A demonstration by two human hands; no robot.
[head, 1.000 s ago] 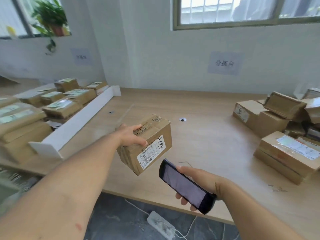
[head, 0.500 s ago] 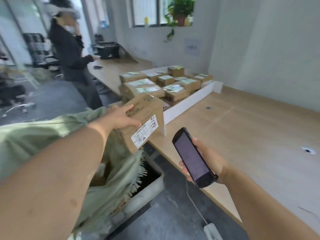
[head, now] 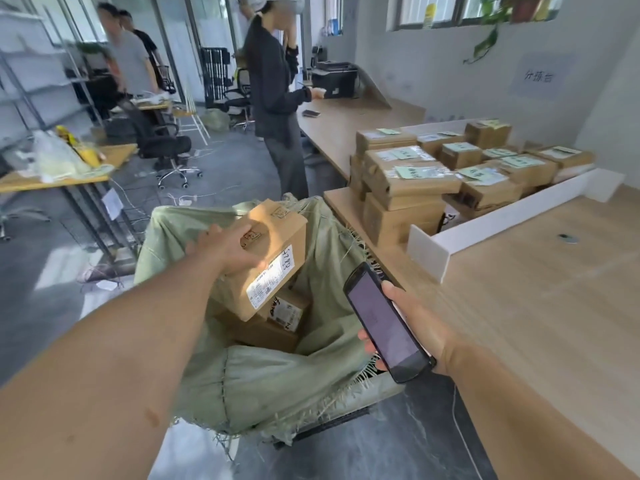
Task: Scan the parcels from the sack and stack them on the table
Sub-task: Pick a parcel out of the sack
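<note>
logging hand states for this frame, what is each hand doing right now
Left hand: closed, gripping a cardboard parcel above the open green sack.
Right hand: closed, holding the handheld scanner.

the fine print on the label [head: 270,282] of the held parcel [head: 277,237] is too small to read. the left hand [head: 225,249] covers part of the parcel's top. the scanner [head: 384,322] hides most fingers of the right hand [head: 415,317]. the sack [head: 277,382] and the parcel cover most of the boxes inside [head: 280,327]. the table [head: 554,289] runs off the right edge.
</note>
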